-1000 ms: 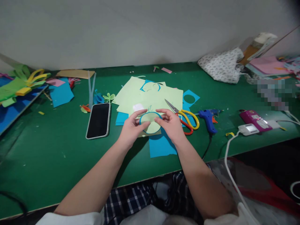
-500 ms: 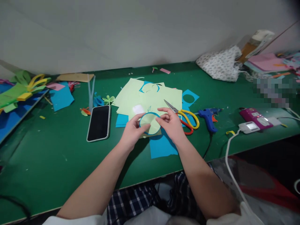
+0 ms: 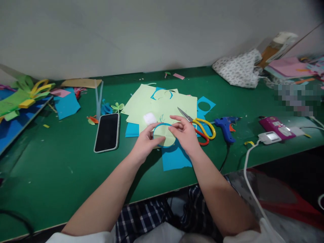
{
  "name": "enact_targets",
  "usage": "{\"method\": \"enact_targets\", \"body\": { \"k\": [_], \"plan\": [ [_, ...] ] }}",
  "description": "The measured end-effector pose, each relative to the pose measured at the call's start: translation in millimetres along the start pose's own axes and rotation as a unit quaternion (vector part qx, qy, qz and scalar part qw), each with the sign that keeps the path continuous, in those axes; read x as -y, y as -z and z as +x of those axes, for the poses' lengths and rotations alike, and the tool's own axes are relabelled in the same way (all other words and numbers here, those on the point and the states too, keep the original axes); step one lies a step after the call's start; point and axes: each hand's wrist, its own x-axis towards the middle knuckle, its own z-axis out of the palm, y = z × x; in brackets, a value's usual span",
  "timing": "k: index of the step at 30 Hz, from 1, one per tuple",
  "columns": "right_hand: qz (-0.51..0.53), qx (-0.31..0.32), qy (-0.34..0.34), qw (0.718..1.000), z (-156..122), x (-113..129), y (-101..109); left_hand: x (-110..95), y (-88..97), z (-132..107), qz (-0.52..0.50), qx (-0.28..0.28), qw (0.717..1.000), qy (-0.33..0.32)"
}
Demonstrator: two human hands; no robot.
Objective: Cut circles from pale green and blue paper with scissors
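Between my two hands is a paper circle (image 3: 167, 135), pale green with a thin blue rim around it. My left hand (image 3: 147, 140) grips its left side, the thumb lying across the green face. At the upper right edge, my right hand (image 3: 184, 132) pinches the circle between thumb and fingers. Beneath and beyond are overlapping pale green sheets (image 3: 141, 101) and a blue sheet (image 3: 176, 160). Scissors (image 3: 199, 127) with red and yellow handles lie just right of my right hand. A small white piece (image 3: 150, 118) rests on the sheets beyond my left hand.
A phone (image 3: 107, 132) lies to the left. On the right are a blue glue gun (image 3: 225, 128), a purple power strip (image 3: 276, 128) with a white plug and cable, and a patterned cloth bag (image 3: 238, 69). Blue paper with a round hole (image 3: 209, 100) lies behind the scissors.
The paper circle has shifted slightly right and toward me. My left thumb has moved a little right with it; my right hand stays nearly in place.
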Motion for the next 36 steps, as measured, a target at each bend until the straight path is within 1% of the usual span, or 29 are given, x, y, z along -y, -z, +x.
{"method": "enact_targets", "body": {
  "k": [9,15,19,25,36],
  "plan": [
    [-0.005,0.01,0.009,1.0,-0.7,-1.6,-1.2,1.4,-0.6,-0.7,0.009,-0.011,1.0,-0.006],
    [-0.02,0.019,0.009,1.0,-1.7,1.8,-1.6,0.7,-0.8,0.5,0.013,-0.04,0.999,-0.023],
    [-0.017,0.033,-0.003,0.999,-1.1,0.0,-1.7,1.4,1.2,1.6,0.01,-0.056,0.998,-0.038],
    [-0.002,0.026,-0.023,0.999,0.8,-2.4,-0.6,4.9,4.3,3.2,0.005,-0.055,0.997,-0.048],
    [0.007,0.025,-0.029,0.999,1.4,-0.8,-1.9,4.7,4.5,3.6,0.021,-0.065,0.996,-0.052]
  ]
}}
